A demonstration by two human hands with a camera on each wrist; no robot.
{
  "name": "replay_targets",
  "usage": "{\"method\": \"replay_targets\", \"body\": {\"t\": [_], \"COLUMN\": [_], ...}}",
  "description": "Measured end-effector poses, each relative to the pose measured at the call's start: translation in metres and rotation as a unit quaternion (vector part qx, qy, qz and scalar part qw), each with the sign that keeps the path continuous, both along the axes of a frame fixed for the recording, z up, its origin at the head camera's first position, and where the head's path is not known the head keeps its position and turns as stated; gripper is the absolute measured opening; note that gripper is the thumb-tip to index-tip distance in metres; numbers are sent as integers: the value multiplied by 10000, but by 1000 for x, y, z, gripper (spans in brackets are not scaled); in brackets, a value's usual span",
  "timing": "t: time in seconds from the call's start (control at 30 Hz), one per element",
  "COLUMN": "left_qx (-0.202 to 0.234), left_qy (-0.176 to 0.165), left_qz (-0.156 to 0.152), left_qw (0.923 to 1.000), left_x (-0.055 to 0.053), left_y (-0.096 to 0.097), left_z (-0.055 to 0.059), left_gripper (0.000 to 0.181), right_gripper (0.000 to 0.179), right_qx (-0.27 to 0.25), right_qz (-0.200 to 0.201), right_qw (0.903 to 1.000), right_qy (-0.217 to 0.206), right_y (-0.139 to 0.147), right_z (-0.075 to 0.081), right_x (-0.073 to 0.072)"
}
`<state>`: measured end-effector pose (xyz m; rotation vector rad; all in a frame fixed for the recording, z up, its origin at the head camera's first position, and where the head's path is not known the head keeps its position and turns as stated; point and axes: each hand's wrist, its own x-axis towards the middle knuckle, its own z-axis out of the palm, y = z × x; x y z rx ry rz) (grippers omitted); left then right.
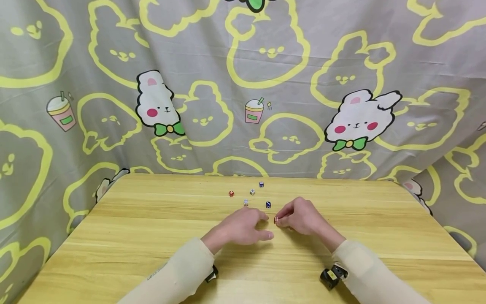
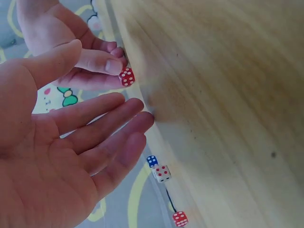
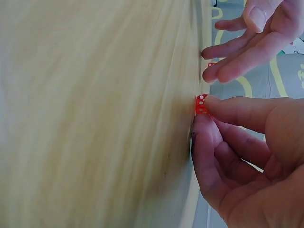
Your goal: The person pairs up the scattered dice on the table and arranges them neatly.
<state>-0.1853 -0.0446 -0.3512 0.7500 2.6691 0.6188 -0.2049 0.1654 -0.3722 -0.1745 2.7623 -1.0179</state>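
Observation:
My right hand (image 1: 301,217) pinches a red die (image 1: 276,220) with white dots between thumb and fingertips, close over the table. The right wrist view shows the same red die (image 3: 202,103) at the thumb tip. To its left, my left hand (image 1: 244,226) reaches over the wood with fingers and thumb spread and nothing in them; in the left wrist view its palm (image 2: 52,156) shows. Just beyond the hands lie a blue die (image 1: 268,204) and a white die (image 1: 246,202). Farther back sit another white die (image 1: 252,192), a second blue die (image 1: 261,184) and another red die (image 1: 231,194).
The wooden table (image 1: 152,228) runs back to a grey curtain (image 1: 212,55) printed with yellow outlines and cartoon bears. Black wrist cameras (image 1: 329,277) are strapped below the beige sleeves (image 1: 178,270).

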Motion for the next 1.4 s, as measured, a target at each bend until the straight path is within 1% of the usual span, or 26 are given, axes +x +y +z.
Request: {"method": "replay_targets", "body": {"t": [0.13, 0.23, 0.43, 0.57, 0.67, 0.77, 0.9, 1.03, 1.07, 1.13, 1.3, 1.4], "left_qx": [327, 615, 1178, 1469, 1724, 1993, 2255, 2471, 2521, 2672, 2979, 3080], "left_qy": [-180, -319, -751, -1019, -1273, -1572, -1806, -1998, -2070, -2256, -2638, -2740], "left_qz": [179, 397, 877, 1030, 1128, 1250, 1406, 1514, 1524, 1523, 1427, 1404], "left_qw": [9991, 9968, 9863, 9785, 9703, 9592, 9470, 9360, 9329, 9244, 9063, 9002], "left_x": [2, 4, 5, 5, 7, 9, 11, 11, 11, 12, 11, 12], "left_y": [-3, -4, -8, -13, -16, -17, -18, -19, -20, -20, -21, -21], "left_z": [-2, -3, -5, -7, -9, -12, -15, -19, -20, -22, -26, -28], "left_gripper": [54, 50, 41, 37, 34, 30, 23, 19, 19, 19, 15, 14], "right_gripper": [4, 4, 6, 6, 5, 5, 6, 7, 7, 8, 11, 13], "right_qx": [-6, -21, -191, -369, -525, -684, -843, -1029, -1083, -1221, -1578, -1657], "right_qz": [25, 37, -5, 46, 123, 207, 220, 123, 98, 64, 107, 133], "right_qw": [10000, 10000, 9996, 9989, 9980, 9966, 9949, 9925, 9917, 9894, 9832, 9819], "right_qy": [-16, -39, -201, -269, -326, -403, -514, -651, -692, -783, -916, -906], "right_y": [-3, -6, -11, -13, -14, -15, -17, -19, -20, -20, -23, -25], "right_z": [-1, -1, 0, -2, -2, -2, -3, -5, -5, -6, -8, -9], "right_x": [2, 4, 12, 16, 19, 23, 28, 33, 34, 36, 41, 43]}}
